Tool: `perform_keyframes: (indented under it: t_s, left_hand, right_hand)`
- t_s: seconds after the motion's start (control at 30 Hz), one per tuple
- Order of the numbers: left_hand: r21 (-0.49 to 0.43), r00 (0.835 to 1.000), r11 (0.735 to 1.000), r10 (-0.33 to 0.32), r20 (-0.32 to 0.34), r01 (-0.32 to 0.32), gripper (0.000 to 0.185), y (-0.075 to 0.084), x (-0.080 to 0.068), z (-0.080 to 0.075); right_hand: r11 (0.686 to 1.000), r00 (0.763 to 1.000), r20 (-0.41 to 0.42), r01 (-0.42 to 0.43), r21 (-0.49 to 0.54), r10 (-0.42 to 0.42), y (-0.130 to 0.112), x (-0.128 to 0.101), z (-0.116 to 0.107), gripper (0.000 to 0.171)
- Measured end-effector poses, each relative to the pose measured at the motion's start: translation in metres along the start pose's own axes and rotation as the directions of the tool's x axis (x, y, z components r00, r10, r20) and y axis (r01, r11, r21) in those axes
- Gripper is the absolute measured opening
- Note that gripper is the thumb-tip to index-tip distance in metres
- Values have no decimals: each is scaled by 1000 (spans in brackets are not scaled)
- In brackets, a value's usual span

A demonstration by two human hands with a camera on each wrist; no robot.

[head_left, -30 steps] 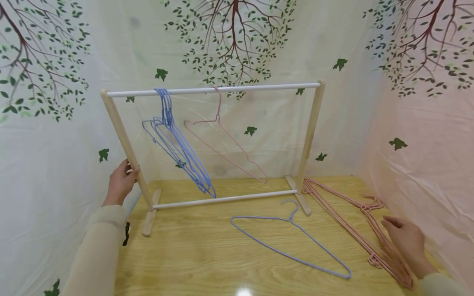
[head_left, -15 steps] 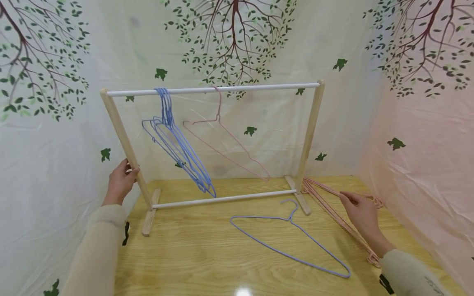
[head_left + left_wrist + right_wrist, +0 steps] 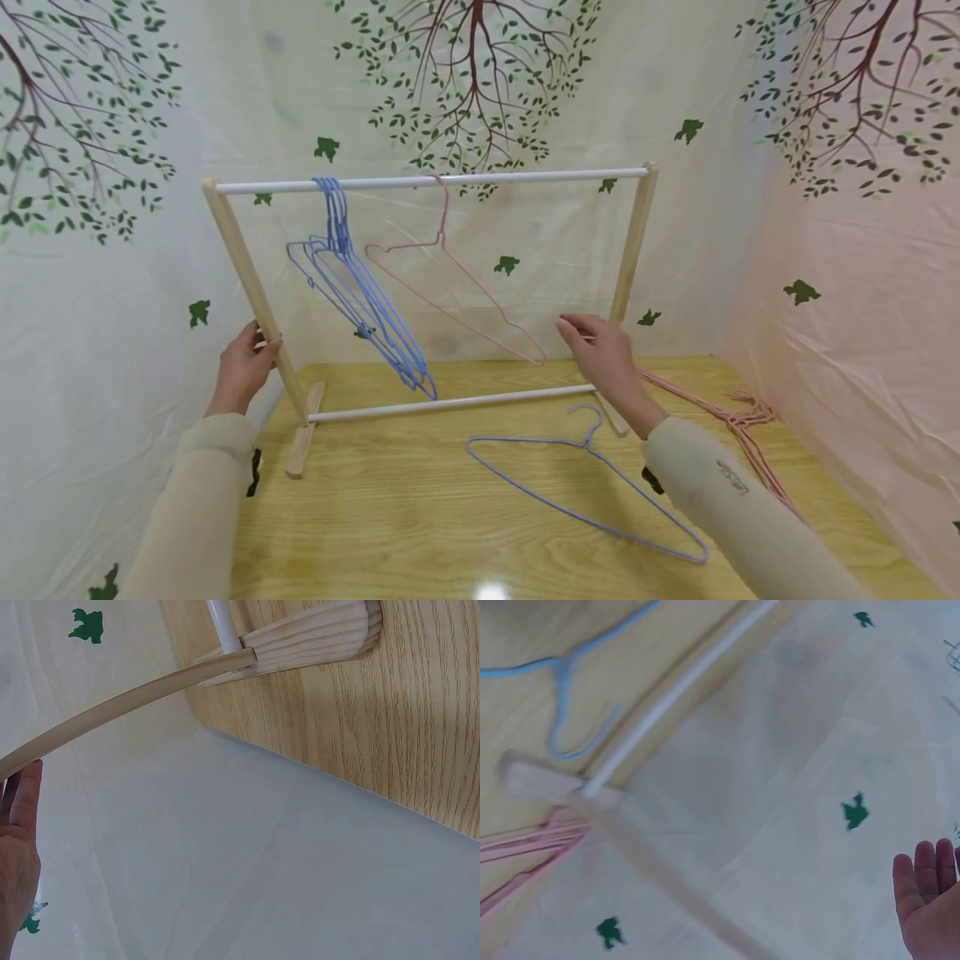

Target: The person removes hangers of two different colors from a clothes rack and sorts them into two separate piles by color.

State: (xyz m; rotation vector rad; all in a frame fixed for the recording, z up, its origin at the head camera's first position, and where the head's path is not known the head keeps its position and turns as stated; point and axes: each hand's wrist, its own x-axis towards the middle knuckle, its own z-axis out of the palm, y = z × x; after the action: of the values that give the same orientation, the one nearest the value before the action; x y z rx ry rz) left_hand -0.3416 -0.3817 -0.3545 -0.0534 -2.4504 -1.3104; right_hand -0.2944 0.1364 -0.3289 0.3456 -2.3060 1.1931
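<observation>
While the head view looks down over the wooden table (image 3: 420, 533), the left hand (image 3: 243, 371) grips the left wooden post (image 3: 251, 292) of the small clothes rack, fingers curled round the slanted upright just above its foot. The right hand (image 3: 603, 354) is raised in the air with fingers straight and relaxed, holding nothing, close to the lower tip of the pink hanger (image 3: 457, 292) that hangs from the white top rail (image 3: 435, 180), without clearly touching it. A bunch of blue hangers (image 3: 360, 292) hangs on the same rail, to the left of the pink one. On the table in front of the rack lies a single blue hanger (image 3: 592, 496), under the right forearm, and a pile of pink hangers (image 3: 731, 421) lies to the right of the rack's right post (image 3: 630, 250). From the left wrist, the palm and fingers of the left hand (image 3: 19, 847) show at the lower left edge, beside the curved-looking post (image 3: 127, 705) that runs to its wooden foot (image 3: 307, 637) on the table edge; the grip itself is out of frame here. From the right wrist, blurred, the straight fingertips of the right hand (image 3: 926, 900) appear at the lower right, holding nothing, with the loose blue hanger (image 3: 562, 675) and the pink pile (image 3: 517, 847) on the table below.
</observation>
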Motion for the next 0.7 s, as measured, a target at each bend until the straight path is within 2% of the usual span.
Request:
perform_keyframes:
  t_s: [0.13, 0.27, 0.43, 0.53, 0.7]
  left_hand:
    - [8, 1000, 1000, 0, -10, 0, 55, -2, 1, -1]
    - [7, 1000, 1000, -7, -13, 7, 55, -4, 2, 0]
    - [2, 1000, 1000, 0, -19, 0, 55, -6, 4, 1]
    - [2, 1000, 1000, -2, -20, 2, 55, -6, 4, 1]
    - [6, 1000, 1000, -11, -14, 11, 56, -5, 4, 1]
  right_hand:
    - [1000, 997, 80, -15, 9, 14, -29, 20, 22, 42]
    - [999, 994, 113, 3, -40, 1, -48, 33, 42, 45]
    - [992, 996, 53, 82, -91, -78, -56, 41, 59, 34]
    - [988, 992, 6, 127, -85, -127, -57, 43, 65, 25]
    - [987, 987, -42, 153, -53, -156, -54, 45, 69, 19]
